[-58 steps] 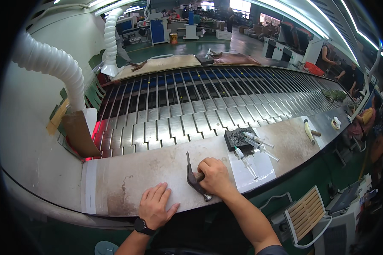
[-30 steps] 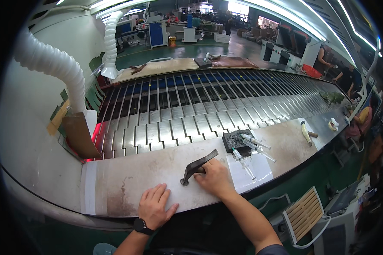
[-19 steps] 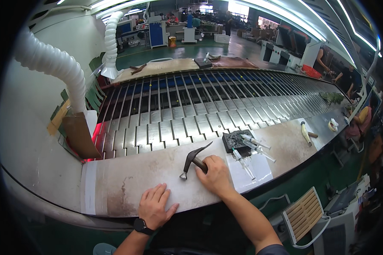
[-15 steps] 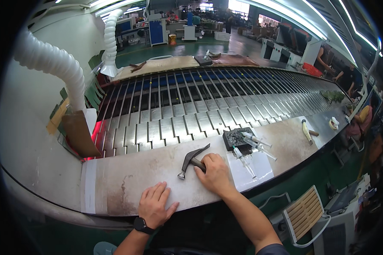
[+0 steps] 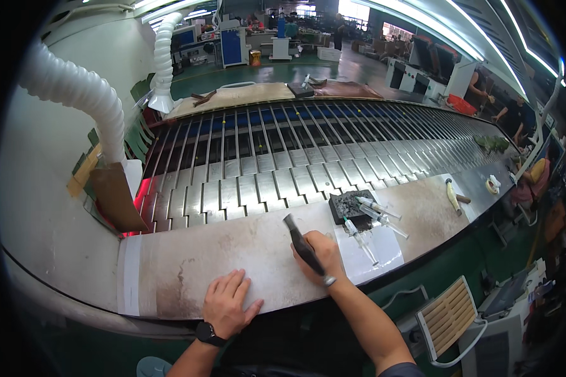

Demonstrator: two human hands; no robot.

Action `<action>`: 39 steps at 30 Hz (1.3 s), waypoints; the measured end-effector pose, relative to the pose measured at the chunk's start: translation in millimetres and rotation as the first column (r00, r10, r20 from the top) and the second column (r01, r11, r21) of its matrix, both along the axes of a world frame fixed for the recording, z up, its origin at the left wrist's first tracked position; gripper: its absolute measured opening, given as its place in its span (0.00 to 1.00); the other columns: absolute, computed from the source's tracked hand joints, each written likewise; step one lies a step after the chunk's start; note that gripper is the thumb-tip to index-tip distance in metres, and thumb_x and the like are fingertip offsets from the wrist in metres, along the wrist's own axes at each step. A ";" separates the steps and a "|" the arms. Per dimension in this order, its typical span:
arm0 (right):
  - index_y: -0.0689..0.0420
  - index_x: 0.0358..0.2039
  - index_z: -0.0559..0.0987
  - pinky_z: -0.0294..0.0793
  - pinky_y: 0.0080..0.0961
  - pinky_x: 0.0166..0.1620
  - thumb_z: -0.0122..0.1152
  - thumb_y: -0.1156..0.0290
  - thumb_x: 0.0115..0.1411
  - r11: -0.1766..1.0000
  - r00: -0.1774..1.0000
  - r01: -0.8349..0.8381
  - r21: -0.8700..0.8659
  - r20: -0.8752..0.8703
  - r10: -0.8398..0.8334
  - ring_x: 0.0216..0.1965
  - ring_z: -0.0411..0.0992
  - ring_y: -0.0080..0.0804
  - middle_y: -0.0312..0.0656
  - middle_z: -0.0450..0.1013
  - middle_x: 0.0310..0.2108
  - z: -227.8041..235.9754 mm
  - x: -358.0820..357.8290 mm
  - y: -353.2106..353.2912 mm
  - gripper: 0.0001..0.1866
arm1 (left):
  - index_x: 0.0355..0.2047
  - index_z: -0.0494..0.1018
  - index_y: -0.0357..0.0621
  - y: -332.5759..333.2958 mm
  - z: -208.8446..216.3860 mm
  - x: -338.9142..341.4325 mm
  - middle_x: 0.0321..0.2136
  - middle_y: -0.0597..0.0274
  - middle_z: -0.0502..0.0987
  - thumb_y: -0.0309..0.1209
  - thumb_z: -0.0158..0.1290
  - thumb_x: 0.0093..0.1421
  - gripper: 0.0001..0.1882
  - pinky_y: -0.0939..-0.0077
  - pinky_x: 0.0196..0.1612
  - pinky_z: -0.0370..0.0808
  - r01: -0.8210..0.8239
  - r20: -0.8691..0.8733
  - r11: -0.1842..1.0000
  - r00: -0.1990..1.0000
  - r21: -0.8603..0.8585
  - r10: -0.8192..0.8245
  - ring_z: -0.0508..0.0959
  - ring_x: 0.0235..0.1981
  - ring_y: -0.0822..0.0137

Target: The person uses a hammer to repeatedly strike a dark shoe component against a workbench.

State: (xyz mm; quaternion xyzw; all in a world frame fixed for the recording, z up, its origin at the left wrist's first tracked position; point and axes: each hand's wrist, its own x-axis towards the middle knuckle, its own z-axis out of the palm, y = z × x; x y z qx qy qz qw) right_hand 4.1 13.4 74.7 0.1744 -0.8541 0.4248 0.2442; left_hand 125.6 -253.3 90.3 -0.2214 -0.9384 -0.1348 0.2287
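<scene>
My right hand (image 5: 326,256) is wrapped around the handle of a hammer. The dark hammer head (image 5: 304,246) lies in front of my fingers, its flat narrow end toward the slats and its shiny round face by my wrist. My left hand (image 5: 228,303) rests flat on the pale, stained work board (image 5: 201,257), fingers stretched out, a dark watch on the wrist. Just right of my right hand is a black, rough-topped block (image 5: 341,218) with several clear syringes (image 5: 360,244) leaning on it. Part of a white sheet (image 5: 390,248) lies beneath them.
Beyond the board runs a bed of metal slats (image 5: 258,185). A second hammer (image 5: 453,195) with a yellowish part and a tape roll (image 5: 492,185) lie to the right. White ribbed hoses (image 5: 82,94) hang at left. Other people (image 5: 516,119) are at the far right.
My right hand has lifted and turned the hammer, so its head has swung from the board to above my hand. My left hand has stayed in place.
</scene>
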 end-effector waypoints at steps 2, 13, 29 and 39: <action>0.56 0.32 0.81 0.80 0.45 0.40 0.78 0.72 0.56 0.995 1.000 -0.030 0.098 0.001 0.030 0.36 0.81 0.52 0.47 0.80 0.34 5.4 0.7 -3.6 0.10 | 0.55 0.83 0.36 -1.5 -1.1 0.1 0.61 0.44 0.82 0.42 0.74 0.56 0.31 0.49 0.65 0.75 -0.005 -0.004 1.000 1.000 -0.002 0.005 0.81 0.62 0.45; 0.57 0.38 0.85 0.81 0.43 0.46 0.82 0.65 0.56 0.969 0.993 -0.104 0.226 -0.037 0.115 0.42 0.82 0.48 0.44 0.81 0.40 6.5 0.3 -10.3 0.15 | 0.55 0.82 0.36 -3.6 -2.9 -1.1 0.61 0.44 0.82 0.42 0.74 0.56 0.31 0.49 0.65 0.75 -0.002 -0.004 1.000 1.000 0.000 0.002 0.81 0.62 0.45; 0.61 0.41 0.82 0.77 0.47 0.38 0.76 0.69 0.62 0.995 0.996 0.044 -0.092 0.084 -0.037 0.33 0.80 0.57 0.54 0.81 0.32 9.3 0.4 -9.9 0.13 | 0.55 0.83 0.36 -9.1 -2.4 1.6 0.61 0.44 0.82 0.42 0.74 0.57 0.30 0.50 0.64 0.75 -0.002 -0.015 1.000 1.000 0.001 0.002 0.81 0.62 0.45; 0.59 0.42 0.79 0.80 0.50 0.43 0.78 0.69 0.61 0.996 0.999 -0.025 0.091 0.034 0.022 0.40 0.81 0.57 0.52 0.80 0.38 6.4 1.2 -17.6 0.16 | 0.54 0.83 0.36 -11.0 -3.5 -0.8 0.61 0.43 0.82 0.42 0.74 0.57 0.30 0.49 0.65 0.75 -0.001 -0.018 1.000 1.000 0.013 0.001 0.81 0.62 0.44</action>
